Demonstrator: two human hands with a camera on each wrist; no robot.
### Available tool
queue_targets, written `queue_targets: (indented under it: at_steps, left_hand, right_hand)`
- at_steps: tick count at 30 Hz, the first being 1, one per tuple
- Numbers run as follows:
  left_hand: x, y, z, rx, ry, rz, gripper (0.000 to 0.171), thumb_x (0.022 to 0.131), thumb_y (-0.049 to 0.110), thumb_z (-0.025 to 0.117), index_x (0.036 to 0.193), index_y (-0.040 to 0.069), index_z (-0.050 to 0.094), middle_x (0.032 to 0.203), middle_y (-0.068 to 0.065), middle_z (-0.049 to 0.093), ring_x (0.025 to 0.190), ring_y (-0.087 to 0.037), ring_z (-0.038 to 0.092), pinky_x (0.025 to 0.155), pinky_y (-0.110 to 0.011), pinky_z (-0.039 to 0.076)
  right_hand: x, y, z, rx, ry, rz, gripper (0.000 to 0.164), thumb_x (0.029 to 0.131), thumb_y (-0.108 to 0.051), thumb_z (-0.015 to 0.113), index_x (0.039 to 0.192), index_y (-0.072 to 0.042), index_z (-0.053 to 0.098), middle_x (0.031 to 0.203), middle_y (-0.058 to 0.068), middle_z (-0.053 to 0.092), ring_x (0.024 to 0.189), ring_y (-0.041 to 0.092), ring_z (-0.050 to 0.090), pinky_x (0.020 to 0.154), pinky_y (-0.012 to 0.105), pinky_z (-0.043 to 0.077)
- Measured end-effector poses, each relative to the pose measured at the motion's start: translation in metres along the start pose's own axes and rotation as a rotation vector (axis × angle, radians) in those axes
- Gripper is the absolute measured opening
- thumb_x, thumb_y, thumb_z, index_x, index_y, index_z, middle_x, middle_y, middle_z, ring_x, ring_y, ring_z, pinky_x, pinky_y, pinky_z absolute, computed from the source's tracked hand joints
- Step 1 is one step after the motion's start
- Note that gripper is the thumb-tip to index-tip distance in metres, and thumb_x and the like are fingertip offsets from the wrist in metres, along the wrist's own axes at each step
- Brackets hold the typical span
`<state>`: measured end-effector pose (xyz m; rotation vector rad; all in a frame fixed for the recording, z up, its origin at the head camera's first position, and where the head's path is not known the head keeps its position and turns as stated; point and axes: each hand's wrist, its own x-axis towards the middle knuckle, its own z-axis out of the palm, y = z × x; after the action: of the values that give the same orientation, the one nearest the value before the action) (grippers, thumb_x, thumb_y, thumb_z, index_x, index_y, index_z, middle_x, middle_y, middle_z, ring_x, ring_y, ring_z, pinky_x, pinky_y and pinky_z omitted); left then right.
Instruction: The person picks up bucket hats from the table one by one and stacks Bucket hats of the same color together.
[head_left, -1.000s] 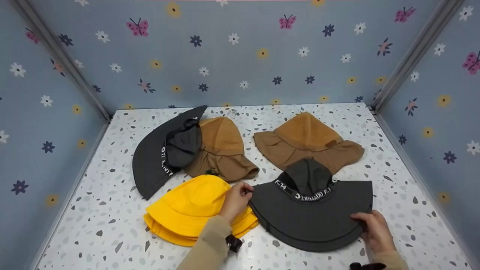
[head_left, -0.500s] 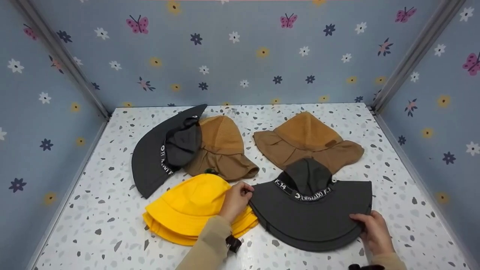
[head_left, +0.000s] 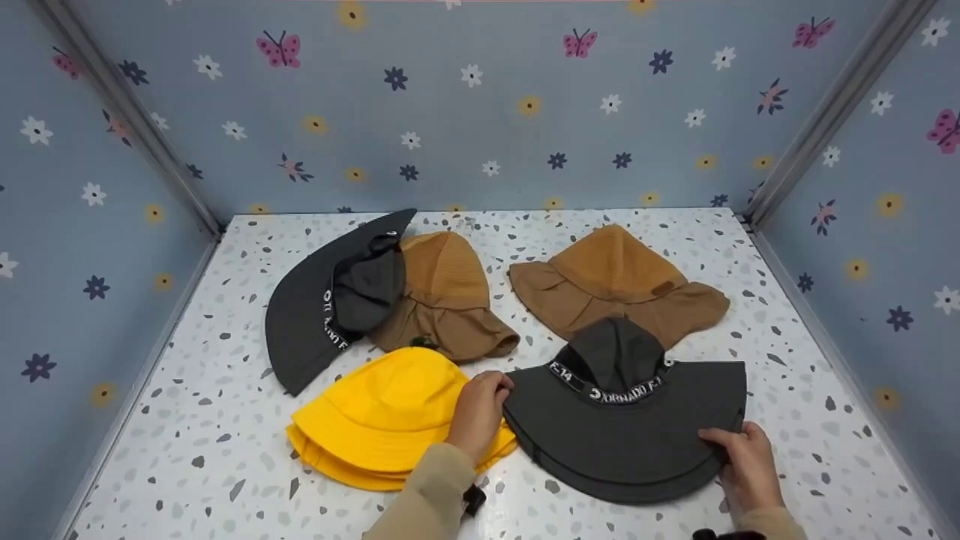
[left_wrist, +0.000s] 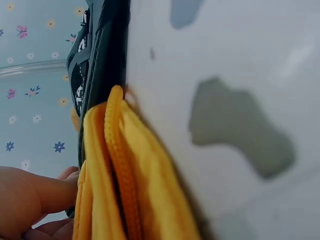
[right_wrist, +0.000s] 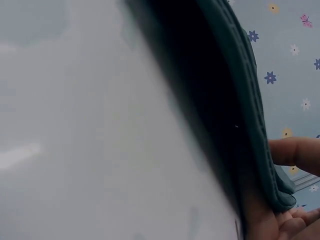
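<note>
Hands (head_left: 480, 412) (head_left: 750, 463) at opposite sides, grey hat (head_left: 622, 442)

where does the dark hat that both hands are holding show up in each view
Head: lower right of center, the dark hat lies brim toward the camera.
Left wrist: upper left, its white lettering visible.
Right wrist: edge slanting from the top toward lower right.
Shared landmark: flowered wall, also at left wrist's left and right wrist's right.
</note>
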<state>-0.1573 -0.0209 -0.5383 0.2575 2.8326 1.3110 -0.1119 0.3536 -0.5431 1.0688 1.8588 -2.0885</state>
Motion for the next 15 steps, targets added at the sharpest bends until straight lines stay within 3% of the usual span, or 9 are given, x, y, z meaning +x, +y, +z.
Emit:
queue_targets:
  at_steps: [3,8,12,15]
  left_hand:
    - [-0.002,0.004,-0.002,0.011,-0.011,0.003,0.011,0.100,0.005,0.056,0.100,0.008,0.067,0.107,-0.009,0.067,0.103,-0.026,0.064,0.094,-0.041,0.053]
    - [-0.004,0.018,-0.015,0.040,-0.103,-0.081,0.016,0.102,0.012,0.055,0.111,0.006,0.067,0.130,-0.019,0.061,0.125,-0.035,0.056,0.107,-0.048,0.045]
    - [-0.005,0.032,-0.036,0.046,-0.155,-0.147,0.030,0.102,0.022,0.055,0.126,0.006,0.063,0.151,-0.023,0.043,0.139,-0.038,0.044,0.114,-0.052,0.037]
    - [-0.005,0.039,-0.059,0.032,-0.161,-0.159,0.039,0.102,0.028,0.056,0.135,0.007,0.059,0.156,-0.021,0.036,0.142,-0.038,0.038,0.116,-0.053,0.034]
  right_hand:
    - [0.000,0.001,0.001,0.023,0.001,0.006,0.043,0.083,-0.003,0.072,0.113,-0.007,0.042,0.106,0.000,0.057,0.084,0.004,0.066,0.081,0.023,0.056]
    - [-0.001,0.002,0.000,0.009,0.002,0.003,0.043,0.082,-0.003,0.073,0.112,-0.004,0.042,0.103,0.000,0.057,0.083,0.005,0.065,0.079,0.023,0.056]
    - [-0.002,0.001,-0.001,-0.014,-0.002,-0.002,0.045,0.082,-0.005,0.074,0.114,-0.003,0.042,0.107,0.003,0.057,0.082,0.005,0.065,0.077,0.023,0.056]
    - [-0.002,0.000,-0.002,-0.023,-0.014,-0.006,0.046,0.083,-0.006,0.074,0.116,-0.002,0.042,0.109,0.004,0.057,0.083,0.004,0.064,0.077,0.022,0.056]
